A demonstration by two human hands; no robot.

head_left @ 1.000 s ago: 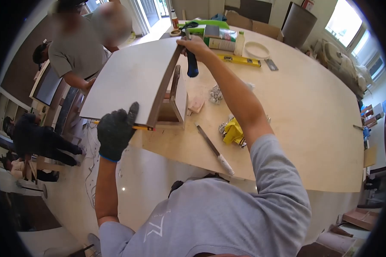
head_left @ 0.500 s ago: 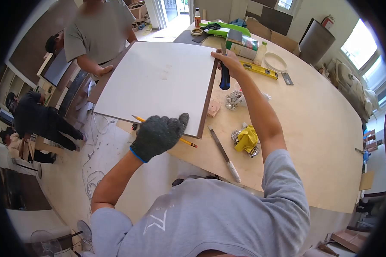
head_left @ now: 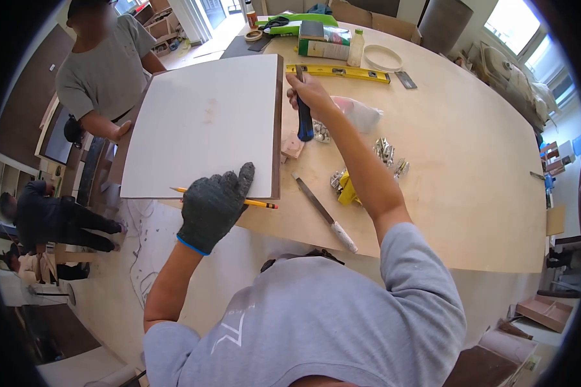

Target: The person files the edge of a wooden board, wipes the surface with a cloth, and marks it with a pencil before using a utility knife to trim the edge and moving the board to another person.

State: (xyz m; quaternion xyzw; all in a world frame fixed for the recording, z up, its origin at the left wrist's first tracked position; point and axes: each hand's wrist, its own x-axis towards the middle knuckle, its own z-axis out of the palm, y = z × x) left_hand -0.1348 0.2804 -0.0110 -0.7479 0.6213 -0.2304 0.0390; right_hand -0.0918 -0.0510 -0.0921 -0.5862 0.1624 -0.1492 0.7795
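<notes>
A white-faced board (head_left: 197, 129) with brown edges is held up in front of me. My left hand (head_left: 214, 209), in a dark grey glove with a blue cuff, grips its near edge, thumb along the white face. A yellow pencil (head_left: 262, 204) is also tucked in that hand, poking out on both sides. Just off the board's right edge, my bare right hand (head_left: 311, 95) is closed round a tool with a black and blue handle (head_left: 305, 126), the handle hanging down. The tool's working end is hard to make out.
A co-worker's hand (head_left: 121, 131) holds the board's far left side. On the wooden table (head_left: 458, 168) lie a saw-like blade with a white-wrapped handle (head_left: 326, 213), a yellow spirit level (head_left: 342, 72), crumpled foil packs (head_left: 384, 151), a bottle (head_left: 356, 48) and a tape ring (head_left: 383, 58).
The board has shifted left and turned straighter in view. My right hand, earlier at the board's far right corner, has come away from it with the tool. My left hand keeps its grip.
</notes>
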